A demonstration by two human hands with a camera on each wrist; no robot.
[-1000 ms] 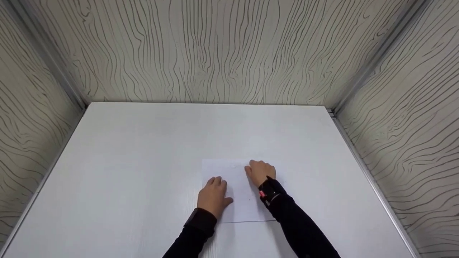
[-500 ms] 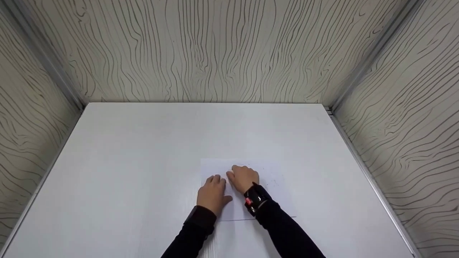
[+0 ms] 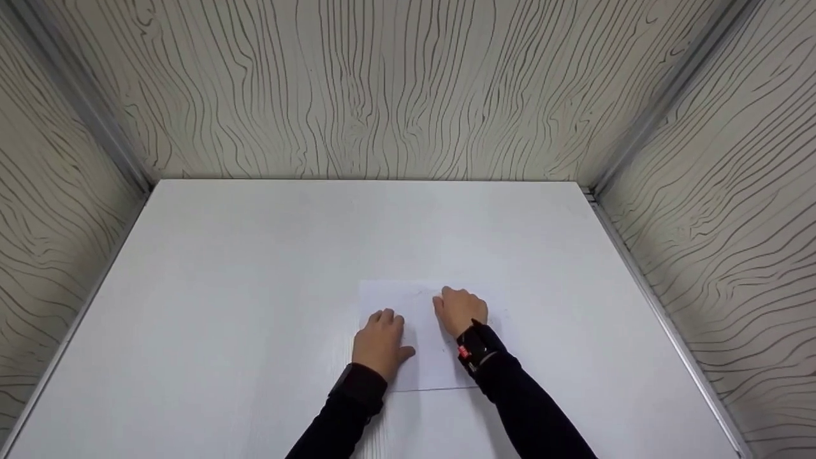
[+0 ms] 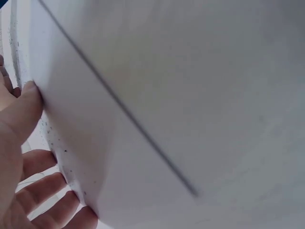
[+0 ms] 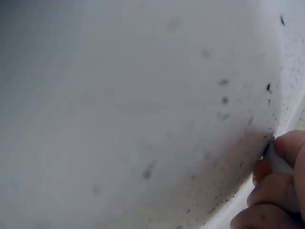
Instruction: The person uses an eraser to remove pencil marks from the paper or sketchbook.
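Note:
A sheet of white paper (image 3: 435,373) lies on the white table. My left hand (image 3: 379,344) rests on its left part, fingers spread and thumb out to the side. Farther right on the sheet, my right hand (image 3: 462,311) has curled fingers and pinches a small white eraser (image 5: 278,161). The right wrist view shows the eraser's dark-smudged end right at the paper; the head view hides most of it behind the hand. Dark crumbs (image 5: 224,82) are scattered over the sheet around the right hand.
The white tabletop (image 3: 255,268) extends on all sides of the paper. Wood-grain patterned panels (image 3: 357,89) stand behind the table and along both sides, with grey metal strips at the corners.
My right hand slid left across the paper toward the left hand, then back right to about where it was. The left hand stayed in place.

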